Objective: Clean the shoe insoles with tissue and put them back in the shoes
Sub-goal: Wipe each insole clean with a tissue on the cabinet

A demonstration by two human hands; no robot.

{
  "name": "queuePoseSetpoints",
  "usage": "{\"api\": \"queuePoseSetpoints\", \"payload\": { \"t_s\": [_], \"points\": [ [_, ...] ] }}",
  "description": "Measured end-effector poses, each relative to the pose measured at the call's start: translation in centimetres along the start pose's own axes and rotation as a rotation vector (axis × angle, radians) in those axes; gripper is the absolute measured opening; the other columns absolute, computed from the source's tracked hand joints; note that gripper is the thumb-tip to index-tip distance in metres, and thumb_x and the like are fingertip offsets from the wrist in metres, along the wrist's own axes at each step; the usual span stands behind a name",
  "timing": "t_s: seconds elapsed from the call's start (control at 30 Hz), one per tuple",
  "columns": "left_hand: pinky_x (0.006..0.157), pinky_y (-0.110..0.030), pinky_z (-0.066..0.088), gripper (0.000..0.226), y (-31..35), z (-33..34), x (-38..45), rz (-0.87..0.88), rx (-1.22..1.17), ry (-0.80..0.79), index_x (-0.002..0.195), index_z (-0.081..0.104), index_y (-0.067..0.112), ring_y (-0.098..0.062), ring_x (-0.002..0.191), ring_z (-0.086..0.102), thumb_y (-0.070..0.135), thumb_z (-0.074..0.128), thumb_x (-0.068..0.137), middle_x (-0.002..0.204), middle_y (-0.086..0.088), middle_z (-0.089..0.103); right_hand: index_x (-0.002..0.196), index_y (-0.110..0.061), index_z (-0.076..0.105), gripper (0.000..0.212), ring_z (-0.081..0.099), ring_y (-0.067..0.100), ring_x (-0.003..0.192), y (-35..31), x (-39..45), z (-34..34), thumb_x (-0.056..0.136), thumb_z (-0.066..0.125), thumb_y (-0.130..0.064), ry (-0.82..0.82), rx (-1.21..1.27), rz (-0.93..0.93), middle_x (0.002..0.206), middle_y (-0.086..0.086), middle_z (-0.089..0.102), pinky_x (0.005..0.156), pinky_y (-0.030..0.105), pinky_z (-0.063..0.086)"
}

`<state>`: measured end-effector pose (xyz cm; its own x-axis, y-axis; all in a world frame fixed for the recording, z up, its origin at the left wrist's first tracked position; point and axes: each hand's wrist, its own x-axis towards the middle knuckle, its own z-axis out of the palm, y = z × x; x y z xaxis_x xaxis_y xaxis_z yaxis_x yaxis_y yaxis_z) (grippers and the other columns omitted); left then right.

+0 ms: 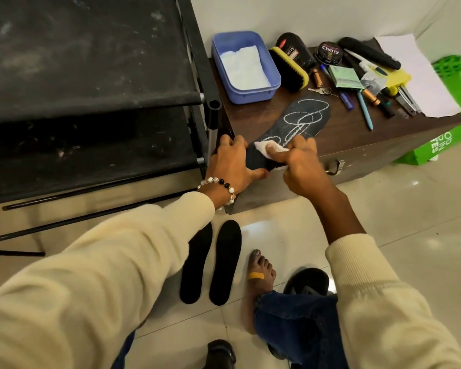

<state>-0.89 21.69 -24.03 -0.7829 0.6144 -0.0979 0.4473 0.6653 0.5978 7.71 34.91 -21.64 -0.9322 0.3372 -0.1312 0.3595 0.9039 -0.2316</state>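
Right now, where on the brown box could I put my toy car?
One bare patch lies on the brown box, between the blue tub, the chalk-marked insole and the rack. Another lies below the pens, toward the near edge. The back row is crowded with polish, brush, keys and paper.

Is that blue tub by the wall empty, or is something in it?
Not empty. The blue tub has no lid, and white tissue lies spread over its bottom.

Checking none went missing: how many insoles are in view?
3: one chalk-marked insole on the wooden box, held by the left hand; two black insoles side by side on the floor.
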Motion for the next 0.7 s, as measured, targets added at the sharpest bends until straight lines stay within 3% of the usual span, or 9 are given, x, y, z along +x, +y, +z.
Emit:
{"api": "queuePoseSetpoints", "payload": {
  "t_s": [0.1,0.17,0.23,0.3,0.47,0.57,0.7],
  "points": [
    [0.074,-0.028,0.041,0.069,0.1,0.1,-0.1,0.005,-0.008,0.004,0.121,0.049,0.012,-0.023,0.1,0.054,0.05,0.077,0.071,0.12,-0.009,0.044,0.125,-0.015,0.062,0.043,0.038,0.031,0.11,-1.7,0.2,0.8,0.087,0.051,0.003,-0.039,0.06,-0.139,0.119,0.019,0.046,0.092,0.033,0.032],
    [0.075,-0.029,0.044,0.069,0.0,0.0,-0.1,0.008,-0.008,0.006,0.12,0.049,0.012,-0.023,0.099,0.054,0.051,0.077,0.07,0.12,-0.009,0.045,0.122,-0.016,0.063,0.036,0.04,0.029,0.107,-1.5,0.5,0.4,0.088,0.056,-0.005,-0.003,0.135,-0.028,0.116,0.014,0.045,0.094,0.038,0.036],
    [0.08,-0.032,0.047,0.072,0.0,0.0,-0.1,0.004,-0.001,0.006,0.121,0.049,0.012,-0.024,0.102,0.053,0.052,0.077,0.069,0.12,-0.008,0.044,0.133,-0.021,0.054,0.042,0.037,0.028,0.109,-0.5,0.4,0.0,0.093,0.053,-0.01,0.032,0.086,0.077,0.118,0.012,0.04,0.096,0.039,0.038],
    [0.083,-0.034,0.049,0.072,0.1,0.0,0.0,0.003,0.001,0.003,0.122,0.048,0.012,-0.025,0.103,0.053,0.051,0.078,0.069,0.121,-0.009,0.043,0.141,-0.027,0.046,0.049,0.032,0.032,0.113,-0.5,0.0,-0.1,0.096,0.045,-0.008,0.025,0.0,0.031,0.12,0.014,0.037,0.097,0.037,0.036],
    [0.079,-0.035,0.049,0.069,0.2,0.0,0.0,0.004,-0.02,0.006,0.12,0.05,0.01,-0.027,0.1,0.055,0.05,0.076,0.071,0.119,-0.01,0.045,0.137,-0.034,0.049,0.045,0.031,0.03,0.11,-2.6,0.4,0.1,0.097,0.048,-0.016,-0.012,-0.01,-0.079,0.113,0.01,0.037,0.084,0.035,0.036],
    [0.08,-0.033,0.047,0.073,0.1,0.0,-0.1,-0.009,0.001,0.014,0.121,0.049,0.01,-0.025,0.103,0.054,0.051,0.078,0.068,0.12,-0.008,0.044,0.143,-0.038,0.039,0.052,0.032,0.032,0.113,-1.5,0.7,-0.3,0.096,0.048,-0.02,-0.007,-0.097,0.009,0.122,0.013,0.038,0.089,0.038,0.035],
    [0.08,-0.032,0.045,0.073,0.2,0.1,-0.1,-0.027,-0.022,0.029,0.12,0.048,0.007,-0.025,0.104,0.054,0.049,0.079,0.069,0.121,-0.01,0.046,0.142,-0.035,0.041,0.049,0.033,0.028,0.107,-2.1,0.9,0.1,0.096,0.048,-0.019,-0.022,-0.013,0.039,0.119,0.013,0.036,0.094,0.041,0.038]
  ]
}}
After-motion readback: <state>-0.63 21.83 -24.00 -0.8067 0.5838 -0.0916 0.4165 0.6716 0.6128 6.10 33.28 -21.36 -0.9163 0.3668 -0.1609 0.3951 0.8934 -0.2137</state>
